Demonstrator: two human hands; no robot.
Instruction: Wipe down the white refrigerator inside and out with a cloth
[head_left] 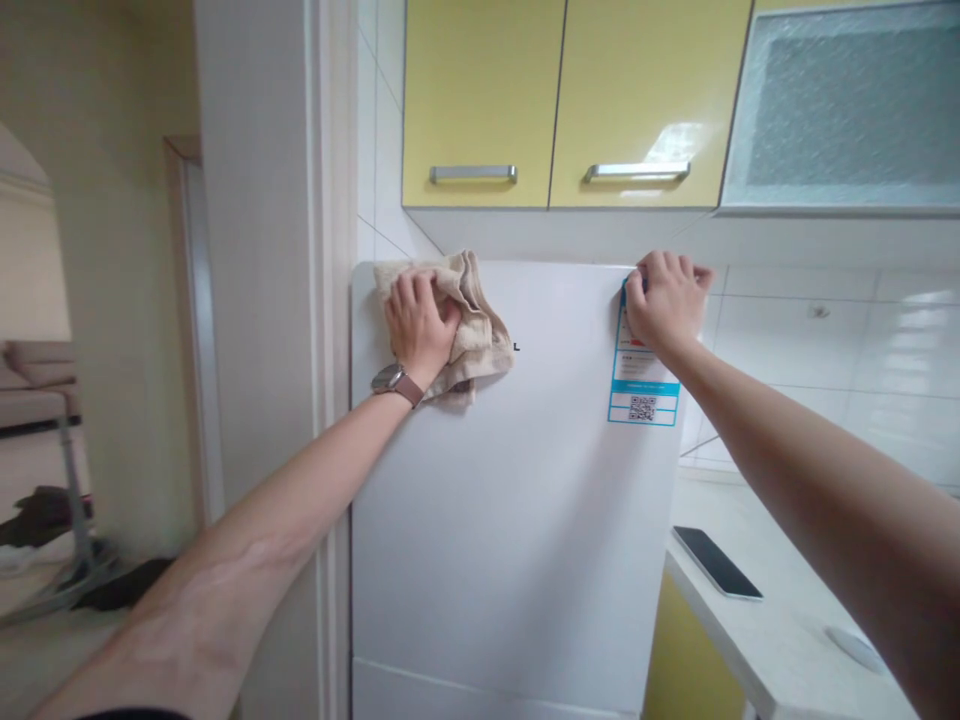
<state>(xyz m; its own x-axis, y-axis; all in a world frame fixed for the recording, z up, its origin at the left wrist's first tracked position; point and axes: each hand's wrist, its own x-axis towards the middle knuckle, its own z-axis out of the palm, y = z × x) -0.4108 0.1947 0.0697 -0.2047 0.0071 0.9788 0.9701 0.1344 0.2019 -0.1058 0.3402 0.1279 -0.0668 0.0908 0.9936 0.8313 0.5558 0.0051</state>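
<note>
A white fridge stands in front of me, its door facing me. My left hand, with a watch on the wrist, presses a crumpled beige cloth against the door's upper left corner. The fingers are curled over the cloth. My right hand is closed over the door's top right corner, fingers hooked on the upper edge. It partly covers a blue and white label with a QR code stuck on the door.
Yellow wall cabinets with metal handles hang just above the fridge. A frosted glass cabinet is at the upper right. A white counter at the right carries a dark phone. A door frame borders the fridge on the left.
</note>
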